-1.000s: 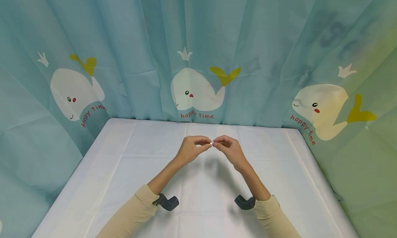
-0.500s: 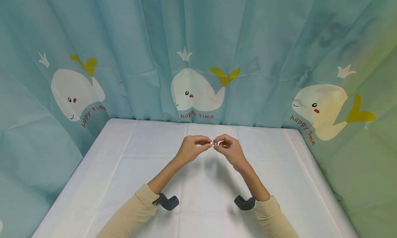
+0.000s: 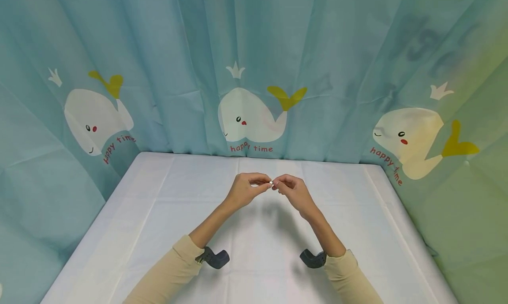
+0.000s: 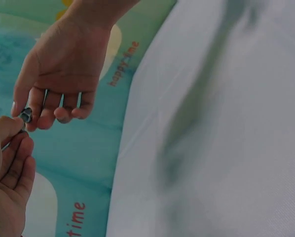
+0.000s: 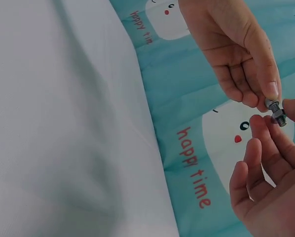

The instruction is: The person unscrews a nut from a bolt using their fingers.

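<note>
A small metal bolt [image 5: 273, 105] with a nut [image 5: 278, 114] on its shank is held up between the two hands, above the table. My left hand [image 3: 246, 191] pinches the bolt's head end between thumb and forefinger. From the other side, my right hand [image 3: 294, 193] has its thumb and forefinger around the nut. In the head view the fingertips nearly meet, so just a bright bit of metal shows there. The left wrist view shows the metal end [image 4: 26, 115] between the fingertips. The right hand's other fingers are loosely bent and hold nothing.
A white cloth covers the table [image 3: 190, 233] under the hands. Behind it and along both sides hangs a blue-green curtain [image 3: 178, 75] with printed whales. A dark camera mount [image 3: 216, 257] sits at the left wrist, another dark mount [image 3: 313, 258] at the right.
Half a second ago the right thumb and forefinger were spread, baring more of the bolt. Now they have come together around the nut again. The left hand has stayed in place.
</note>
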Tool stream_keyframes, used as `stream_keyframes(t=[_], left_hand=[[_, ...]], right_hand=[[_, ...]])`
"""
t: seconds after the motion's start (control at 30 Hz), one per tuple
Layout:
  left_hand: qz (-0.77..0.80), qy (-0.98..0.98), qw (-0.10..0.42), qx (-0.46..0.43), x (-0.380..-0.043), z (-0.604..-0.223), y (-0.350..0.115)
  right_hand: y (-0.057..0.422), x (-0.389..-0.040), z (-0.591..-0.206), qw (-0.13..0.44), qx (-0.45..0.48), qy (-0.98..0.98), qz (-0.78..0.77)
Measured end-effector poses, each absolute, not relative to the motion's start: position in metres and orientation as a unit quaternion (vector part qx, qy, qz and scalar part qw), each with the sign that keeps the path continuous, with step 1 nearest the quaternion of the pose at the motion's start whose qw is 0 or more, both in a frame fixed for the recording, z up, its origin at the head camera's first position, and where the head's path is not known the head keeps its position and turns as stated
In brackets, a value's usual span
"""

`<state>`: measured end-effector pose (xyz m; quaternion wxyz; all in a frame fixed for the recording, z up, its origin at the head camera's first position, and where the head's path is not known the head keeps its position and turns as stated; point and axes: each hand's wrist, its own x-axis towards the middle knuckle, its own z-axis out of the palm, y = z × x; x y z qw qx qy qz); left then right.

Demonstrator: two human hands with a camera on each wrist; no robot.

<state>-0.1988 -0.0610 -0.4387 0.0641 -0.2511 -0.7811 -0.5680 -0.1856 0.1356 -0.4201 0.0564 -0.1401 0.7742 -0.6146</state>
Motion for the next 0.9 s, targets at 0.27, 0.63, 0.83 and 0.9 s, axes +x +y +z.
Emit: stream_keyframes(t=[0.27,0.63,0.83,0.9], left_hand=[[-0.562,-0.783,0.070,-0.256,-0.199,-0.439,-0.059],[-0.565,-0.781,0.068,-0.257,-0.200,-0.440,-0.058],[-0.565,-0.783,0.070,-0.252,-0.200,-0.439,-0.059],[-0.564,-0.784,0.070,-0.251,-0.200,-0.439,-0.060]], right_hand=[[0.143,-0.196,-0.442,0.037,-0.141,0.761,-0.632],[0.144,-0.195,-0.440,0.019,-0.155,0.765,-0.625],[0.142,-0.187,-0.428,0.045,-0.168,0.758,-0.628],[0.140,-0.182,-0.419,0.048,-0.157,0.762,-0.626]])
